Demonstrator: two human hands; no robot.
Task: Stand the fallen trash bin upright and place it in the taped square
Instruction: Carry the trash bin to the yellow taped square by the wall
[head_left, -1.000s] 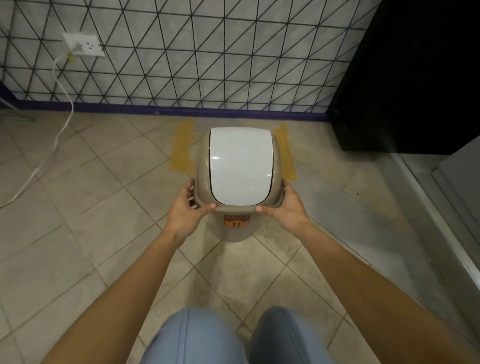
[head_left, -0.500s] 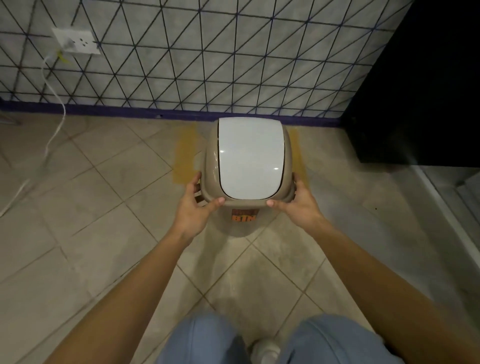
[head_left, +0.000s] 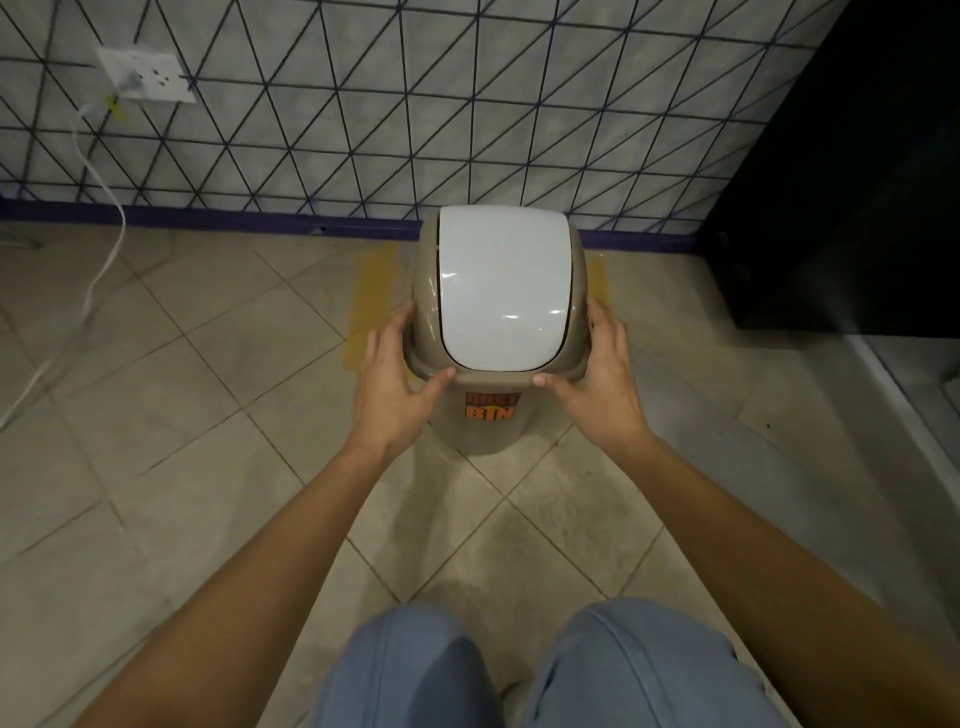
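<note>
The trash bin (head_left: 498, 332) stands upright between the two hands, its white swing lid (head_left: 504, 291) facing up and its orange label (head_left: 491, 406) turned toward the person, just below the thumbs. The left hand (head_left: 392, 387) grasps the left side of the rim, fingers curled around the edge and thumb pressed on the front lip; the right hand (head_left: 597, 379) mirrors it on the right side, so both hands are closed on the bin. Yellowish tape strips (head_left: 371, 306) show on the floor (head_left: 208, 415) just beyond the left hand's fingers and again beyond the right hand, with the bin sitting between them, close to the tiled wall (head_left: 363, 130) ahead. The righting step looks done, and the placing step is in hand, seemingly near its end. Whether the base lies fully inside the taped square cannot be told, since the bin hides the near and far strips. The next move calls for checking the base against the tape, nudging it if needed, then letting go without tipping it.
</note>
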